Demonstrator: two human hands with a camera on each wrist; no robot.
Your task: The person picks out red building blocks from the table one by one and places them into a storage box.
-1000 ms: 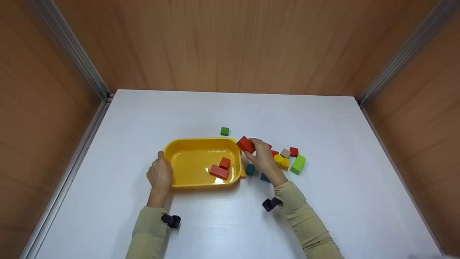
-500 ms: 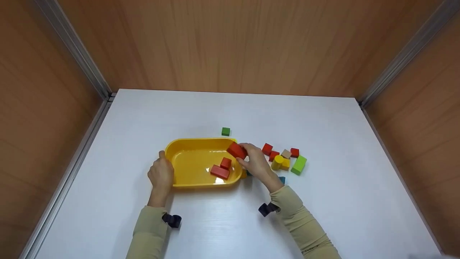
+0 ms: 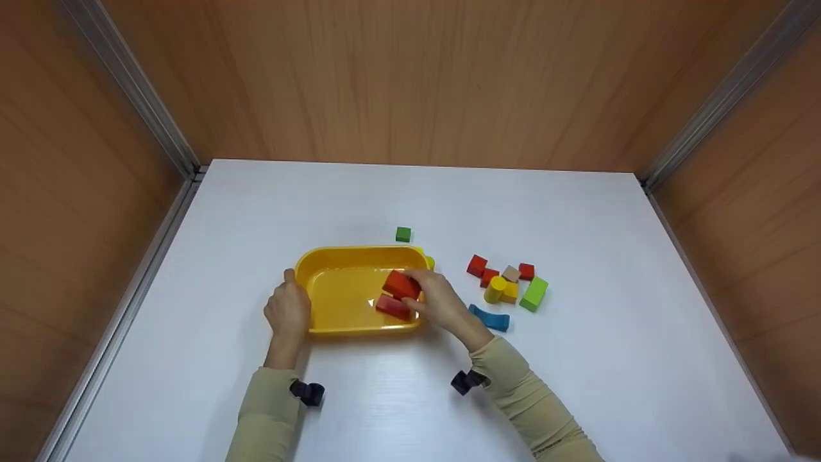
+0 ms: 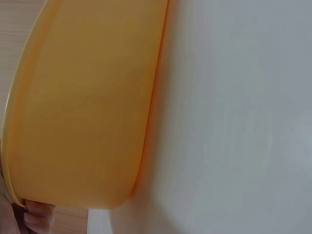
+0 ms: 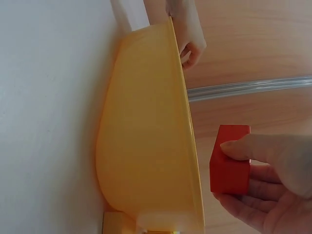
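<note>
The right hand (image 3: 442, 301) has carried the red rectangular wooden block (image 3: 402, 283) from beyond the tub's right rim to a position over the interior of the yellow oval plastic tub (image 3: 340, 256); its fingers (image 5: 263, 151) pinch the block between thumb and fingertips, and the block sits just above a second red wooden block (image 3: 392, 307) lying on the tub floor; the transfer therefore reads as almost complete, with release outstanding. The move has uncovered a blue curved wooden piece (image 3: 489, 318) on the white matte worktop (image 3: 577, 385). The left hand (image 3: 288, 311) has kept its place, fingers curled round the tub's left rim. The tub is glossy, smooth-walled and round-cornered; the blocks are painted, sharp-edged and matte. Loose pieces to the right include a yellow wooden cylinder (image 3: 494, 289) and a light green rectangular block (image 3: 533, 293); a small dark green cube (image 3: 403, 234) lies behind the tub.
</note>
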